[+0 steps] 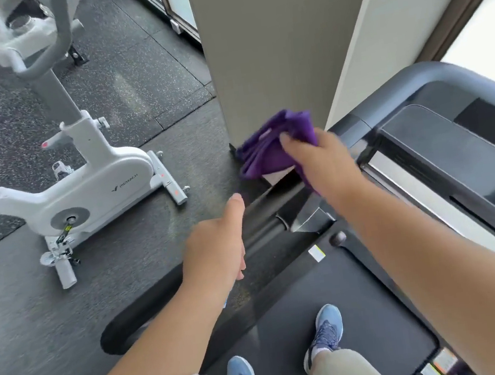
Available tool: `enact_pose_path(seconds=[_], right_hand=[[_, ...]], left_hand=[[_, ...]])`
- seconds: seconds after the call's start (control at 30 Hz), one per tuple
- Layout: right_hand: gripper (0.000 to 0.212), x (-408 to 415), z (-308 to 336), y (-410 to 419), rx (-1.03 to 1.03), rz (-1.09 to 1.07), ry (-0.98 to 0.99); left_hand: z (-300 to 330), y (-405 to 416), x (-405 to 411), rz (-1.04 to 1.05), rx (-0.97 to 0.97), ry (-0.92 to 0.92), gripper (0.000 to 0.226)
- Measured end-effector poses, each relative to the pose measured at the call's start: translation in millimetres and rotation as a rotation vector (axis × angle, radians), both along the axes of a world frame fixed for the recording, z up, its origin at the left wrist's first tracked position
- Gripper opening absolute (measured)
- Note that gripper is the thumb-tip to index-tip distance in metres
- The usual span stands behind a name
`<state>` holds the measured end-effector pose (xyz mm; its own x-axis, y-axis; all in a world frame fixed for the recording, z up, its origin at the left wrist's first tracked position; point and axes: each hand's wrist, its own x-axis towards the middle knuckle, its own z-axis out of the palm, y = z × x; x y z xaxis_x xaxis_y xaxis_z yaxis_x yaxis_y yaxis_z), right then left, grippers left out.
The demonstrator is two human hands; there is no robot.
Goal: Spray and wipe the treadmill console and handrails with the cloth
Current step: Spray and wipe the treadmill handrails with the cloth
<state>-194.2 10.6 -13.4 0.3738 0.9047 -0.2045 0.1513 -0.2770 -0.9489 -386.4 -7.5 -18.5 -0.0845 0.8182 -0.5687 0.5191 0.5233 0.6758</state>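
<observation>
Cloth, purple and bunched into a thick wad, sits in the grip of the right hand, whose fingers curl over its near edge and clamp it, held above the front left end of the treadmill where the dark left handrail meets the console. Whether the wad actually touches the rail or hovers just over it cannot be told, since the frame is motion-blurred there. The left hand lies along the outer side of the same handrail, thumb stretched forward; its fingers are hidden behind the palm, so I cannot tell whether that grip is closed on anything, though a sliver of blue at the wrist may belong to something it holds. No spray bottle is plainly visible. The step in hand looks like wiping the left handrail near its front joint. Done well, it would mean flattening the wad so more fabric meets the tube, wrapping it around the rail, and drawing it in one long stroke toward the near end, then working into the joint where grime collects. The person stands on the treadmill belt in blue shoes. Off the treadmill's left side, on the speckled rubber floor, stands a white exercise bike, well apart.
</observation>
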Motion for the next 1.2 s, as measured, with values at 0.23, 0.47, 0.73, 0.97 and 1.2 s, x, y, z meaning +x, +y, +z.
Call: enact_pose_path(seconds=[0.23,0.47,0.73,0.97,1.2], right_hand=[[0.024,21.1,58.2,-33.0,0.222,-0.571,0.488],[0.018,6.3,74.1,-54.9,0.312,-0.647,0.591],[0.015,-8.9,55.0,-62.0,0.252,-0.665,0.551],[0.023,-21.0,41.6,-62.2,0.220,-0.637,0.468],[0.013,-32.7,35.1,-65.6,0.191,-0.671,0.309]], left_hand=[[6.7,-7.0,-26.2,-0.177,0.146,0.102,0.062],[6.3,-5.4,-57.1,-0.127,0.236,0.139,0.078],[6.8,-12.7,-95.2,-0.134,0.256,0.232,0.073],[5.1,-17.8,-139.1,-0.142,0.313,0.376,0.082],[-3.9,-31.8,-169.9,-0.148,0.327,0.432,0.070]])
